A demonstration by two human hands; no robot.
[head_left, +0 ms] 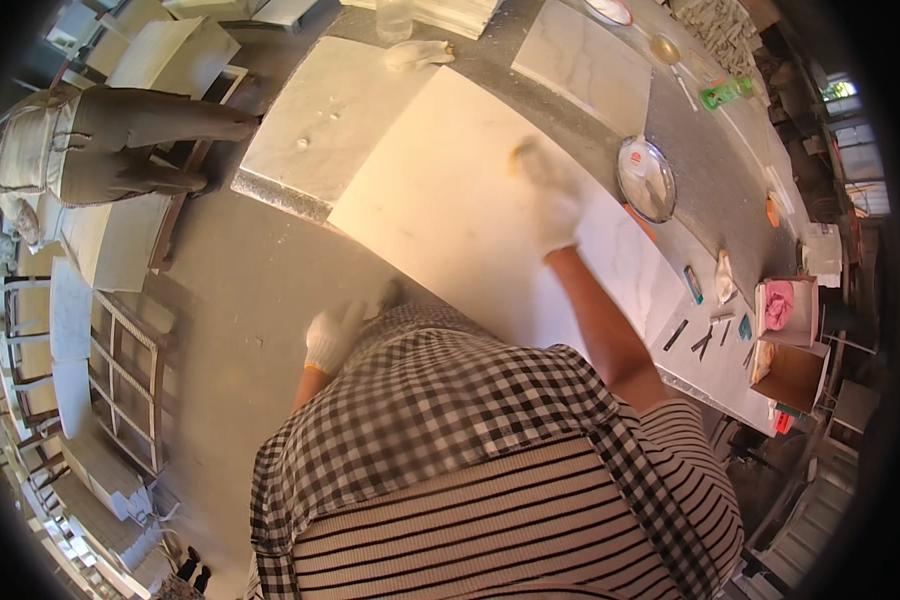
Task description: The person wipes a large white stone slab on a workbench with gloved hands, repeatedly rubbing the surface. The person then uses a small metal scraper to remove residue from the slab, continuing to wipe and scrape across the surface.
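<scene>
Right hand: a white-gloved right hand (552,205) is seen over the white marble slab (440,180); it is blurred, so whether the fingers are spread, pressed together or pinching the dark, orange-edged patch before them cannot be told.
Left hand: a gloved left hand (332,335) is held low beside the checked apron (440,385), nearer the body than the right; its grip cannot be told either.
Marble slab: it is found beneath the right hand, extended leftward and toward the body.
Left of the right hand: a second pale slab (300,135) is placed, with a loose glove (418,55) near its far edge.
Beyond the right hand: a veined slab (585,65) is laid flat.
Right of the right hand: a round silvery dish (646,180) is set near; farther off, a green bottle (726,92) and a pink cloth (778,303) are seen.
</scene>
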